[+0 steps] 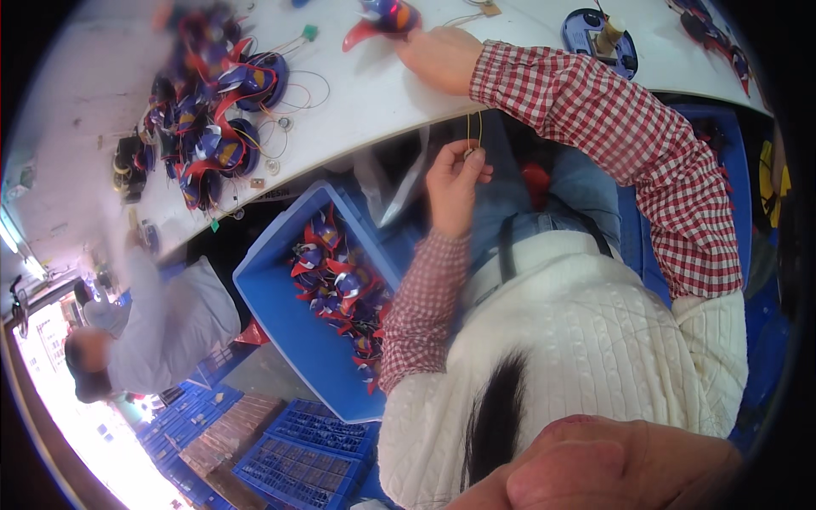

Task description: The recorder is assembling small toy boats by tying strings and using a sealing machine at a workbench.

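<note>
Yellow wire (473,127) hangs down from white bench (374,93) edge, left hand (455,183) pinching its lower end in tight grip. Right hand (440,58) lies on bench, touching red-blue toy part (384,19), fingers curled around it. Blue bin (280,280) of same parts sits below.

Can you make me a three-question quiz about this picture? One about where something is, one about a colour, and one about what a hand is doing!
1. Where is the blue bin of toy parts?
A. on the white table
B. below the table edge, on the person's left
C. on the person's lap

2. What colour are the checked sleeves?
A. red and white
B. green
C. black

3. What is the left hand doing?
A. lying flat and open
B. pinching thin yellow wires
C. holding a cup

Answers:
1 B, the bin sits lower than the white table.
2 A, both forearms show it.
3 B, its fingers close on the wires.
</note>
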Available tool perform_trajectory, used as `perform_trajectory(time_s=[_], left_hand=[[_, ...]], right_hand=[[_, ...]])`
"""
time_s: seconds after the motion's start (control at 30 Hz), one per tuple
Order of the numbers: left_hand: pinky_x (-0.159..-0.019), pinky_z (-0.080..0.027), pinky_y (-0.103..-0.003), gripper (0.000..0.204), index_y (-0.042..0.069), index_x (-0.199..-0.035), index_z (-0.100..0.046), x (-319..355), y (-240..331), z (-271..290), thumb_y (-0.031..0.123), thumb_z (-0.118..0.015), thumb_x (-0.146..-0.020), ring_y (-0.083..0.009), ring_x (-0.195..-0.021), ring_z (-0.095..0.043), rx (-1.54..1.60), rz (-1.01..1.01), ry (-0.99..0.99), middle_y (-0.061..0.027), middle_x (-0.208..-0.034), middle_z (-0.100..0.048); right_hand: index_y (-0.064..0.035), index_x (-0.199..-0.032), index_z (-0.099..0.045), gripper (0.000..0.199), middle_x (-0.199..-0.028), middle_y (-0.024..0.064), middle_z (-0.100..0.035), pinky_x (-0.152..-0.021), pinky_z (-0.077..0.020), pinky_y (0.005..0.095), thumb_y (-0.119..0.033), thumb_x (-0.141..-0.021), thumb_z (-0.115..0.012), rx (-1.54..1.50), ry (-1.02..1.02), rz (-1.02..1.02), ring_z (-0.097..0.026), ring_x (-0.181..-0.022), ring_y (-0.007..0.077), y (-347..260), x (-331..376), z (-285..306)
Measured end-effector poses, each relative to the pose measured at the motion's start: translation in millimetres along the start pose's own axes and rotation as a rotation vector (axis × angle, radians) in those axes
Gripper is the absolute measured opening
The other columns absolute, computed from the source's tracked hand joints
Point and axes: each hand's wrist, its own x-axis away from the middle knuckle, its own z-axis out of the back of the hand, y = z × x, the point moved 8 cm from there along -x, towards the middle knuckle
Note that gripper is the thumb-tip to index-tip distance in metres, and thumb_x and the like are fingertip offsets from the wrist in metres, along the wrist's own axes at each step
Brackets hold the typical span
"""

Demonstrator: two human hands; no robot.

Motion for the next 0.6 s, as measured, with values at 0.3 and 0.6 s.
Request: perform_trajectory(time_s=[0.3, 0.6], left_hand=[[-0.064, -0.051, -0.025, 0.024, -0.002, -0.109, -0.057, 11.3, 8.0, 11.6, 0.008, -0.060, -0.088, -0.0160, -0.069, -0.060, -0.047, -0.002, 0.033, -0.0099, -0.089, -0.060], [-0.058, -0.050, -0.023, 0.019, -0.001, -0.108, -0.056, 20.8, 19.8, -8.3, 0.007, -0.058, -0.090, -0.0149, -0.067, -0.060, 0.116, 0.011, -0.093, -0.0099, -0.089, -0.061]], right_hand=[[-0.0041, -0.100, -0.061, 0.014, -0.096, 0.0112, -0.059, -0.076, -0.0532, 0.0318, -0.010, -0.088, -0.057, -0.058, 0.397, -0.095, -0.062, -0.082, 0.0252, 88.4, 14.9, 12.1], [-0.0003, -0.099, -0.060, 0.023, -0.101, 0.0218, -0.055, -0.080, -0.0497, 0.0418, -0.016, -0.083, -0.055, -0.178, 0.192, -0.182, -0.057, -0.093, 0.0369, 130.2, 17.2, -35.5]])
